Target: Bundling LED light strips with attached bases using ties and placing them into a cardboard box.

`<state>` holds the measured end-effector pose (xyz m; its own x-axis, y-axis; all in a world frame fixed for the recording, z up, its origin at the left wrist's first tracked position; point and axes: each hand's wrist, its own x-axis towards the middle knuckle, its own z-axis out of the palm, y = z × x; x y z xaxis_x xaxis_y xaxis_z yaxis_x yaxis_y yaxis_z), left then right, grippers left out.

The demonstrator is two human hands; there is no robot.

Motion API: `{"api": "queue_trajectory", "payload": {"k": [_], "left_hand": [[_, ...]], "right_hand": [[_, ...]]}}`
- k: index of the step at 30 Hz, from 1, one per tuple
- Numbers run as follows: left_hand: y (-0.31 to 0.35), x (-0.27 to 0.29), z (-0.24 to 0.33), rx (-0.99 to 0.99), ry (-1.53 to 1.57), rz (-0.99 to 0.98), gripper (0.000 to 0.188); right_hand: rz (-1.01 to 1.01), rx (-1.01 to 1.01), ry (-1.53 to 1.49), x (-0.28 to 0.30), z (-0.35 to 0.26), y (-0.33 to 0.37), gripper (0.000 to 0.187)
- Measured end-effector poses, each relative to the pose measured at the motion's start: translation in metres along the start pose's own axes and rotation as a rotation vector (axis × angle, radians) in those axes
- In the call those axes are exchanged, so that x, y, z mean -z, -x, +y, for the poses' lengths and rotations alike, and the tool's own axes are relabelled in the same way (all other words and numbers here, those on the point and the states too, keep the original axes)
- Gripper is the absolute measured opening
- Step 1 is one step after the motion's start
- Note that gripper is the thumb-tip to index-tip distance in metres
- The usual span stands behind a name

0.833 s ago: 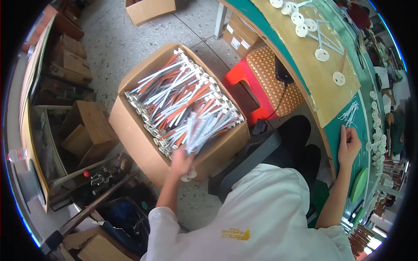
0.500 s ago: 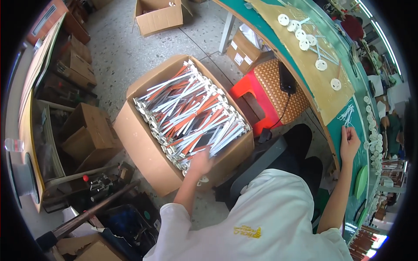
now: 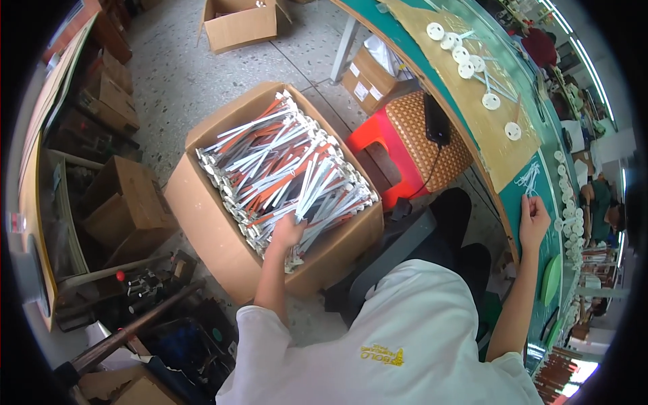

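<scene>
My left hand [image 3: 289, 231] is closed over the near side of a cardboard box [image 3: 212, 226]. It grips a bundle of pale strips [image 3: 316, 185], which fans up and away from the fingers. Beneath it the box is filled with layered strips [image 3: 260, 162], pale blue and orange-brown, with small white pieces at their ends. On the green table to the right, my right hand [image 3: 534, 221] is pinched at the near end of a small bunch of thin white ties [image 3: 528, 177].
Brown paper [image 3: 496, 158] on the green table carries several white discs [image 3: 491, 101] with pale sticks. A red stool [image 3: 378, 145] with a woven seat stands between box and table. Further cartons [image 3: 241, 29] sit on the floor; a metal bar [image 3: 138, 331] lies at lower left.
My left hand has moved left and up over the box, and the bundle of strips now stands out above it. The right hand stays at the white ties. The whole view has shifted slightly.
</scene>
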<state>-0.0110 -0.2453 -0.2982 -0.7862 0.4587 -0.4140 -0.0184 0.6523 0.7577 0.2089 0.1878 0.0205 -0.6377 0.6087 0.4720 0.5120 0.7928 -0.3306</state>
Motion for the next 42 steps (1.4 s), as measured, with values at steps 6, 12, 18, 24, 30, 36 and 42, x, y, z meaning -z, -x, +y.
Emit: {"api": "queue_trajectory", "payload": {"k": [6, 12, 18, 24, 30, 36, 42], "left_hand": [[-0.006, -0.033, -0.02, -0.014, -0.172, -0.185, 0.053], [-0.003, -0.025, 0.024, 0.025, -0.176, -0.263, 0.06], [-0.006, -0.008, 0.017, 0.056, -0.072, -0.366, 0.056], [0.009, 0.033, 0.016, 0.136, 0.126, -0.128, 0.048], [0.009, 0.022, 0.0, -0.124, -0.238, -0.054, 0.045], [0.01, 0.036, -0.015, 0.002, -0.212, 0.07, 0.04], [0.033, 0.118, -0.011, 0.201, 0.673, 0.265, 0.016]], "right_hand": [[-0.006, -0.013, -0.004, 0.0, 0.006, -0.002, 0.026], [0.005, -0.007, 0.021, 0.0, 0.011, -0.001, 0.027], [-0.001, -0.017, 0.01, 0.0, 0.011, 0.0, 0.027], [0.004, -0.023, 0.032, 0.0, 0.012, 0.0, 0.028], [-0.01, -0.028, 0.052, 0.001, 0.012, -0.001, 0.027], [-0.003, -0.031, 0.033, -0.002, 0.009, 0.0, 0.027], [-0.011, -0.031, 0.015, -0.001, 0.018, -0.003, 0.027]]}}
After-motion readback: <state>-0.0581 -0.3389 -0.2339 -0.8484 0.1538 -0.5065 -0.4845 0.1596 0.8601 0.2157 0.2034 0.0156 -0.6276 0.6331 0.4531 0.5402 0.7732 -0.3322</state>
